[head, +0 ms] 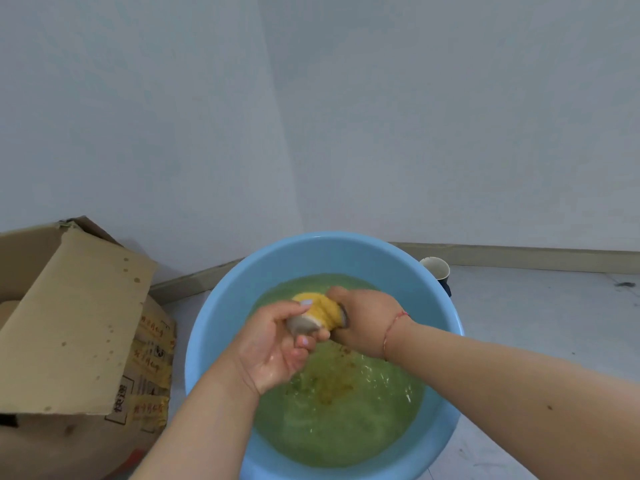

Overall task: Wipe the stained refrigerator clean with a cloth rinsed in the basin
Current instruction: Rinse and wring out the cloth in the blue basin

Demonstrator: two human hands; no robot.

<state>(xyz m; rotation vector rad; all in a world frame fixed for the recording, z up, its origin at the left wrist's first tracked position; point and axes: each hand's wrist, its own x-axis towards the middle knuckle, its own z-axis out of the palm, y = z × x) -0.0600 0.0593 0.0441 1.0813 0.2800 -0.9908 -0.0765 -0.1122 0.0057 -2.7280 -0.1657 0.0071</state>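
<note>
- While the head view looks down at the floor, a blue basin (207,341) sits there holding murky greenish water (346,427) with orange-brown specks floating near the middle.
- Both hands meet above the water near the basin's far side, with the cloth (320,311) bunched between them: a yellow roll with a pale grey end showing toward the left.
- The left hand (273,344) has its grip closed round the grey end, thumb on top and fingers curled beneath.
- The right hand (367,320) is wrapped tight round the other end of the roll, knuckles up, with a red string at the wrist.
- The cloth is held just clear of the water surface, not sunk in it, so this looks like wringing.
- To wring it well, the hands should probably twist in opposite directions and stay low over the basin, so the run-off drops back into the water and not onto the floor.
- Since the water is already dirty, a firm squeeze matters; a dripping cloth would likely smear the stains.
- The refrigerator is not in this view.
- A stained cardboard box (76,323) stands just left of the basin, and a cup (437,270) peeks out behind its right rim, beside the wall (415,116).
</note>
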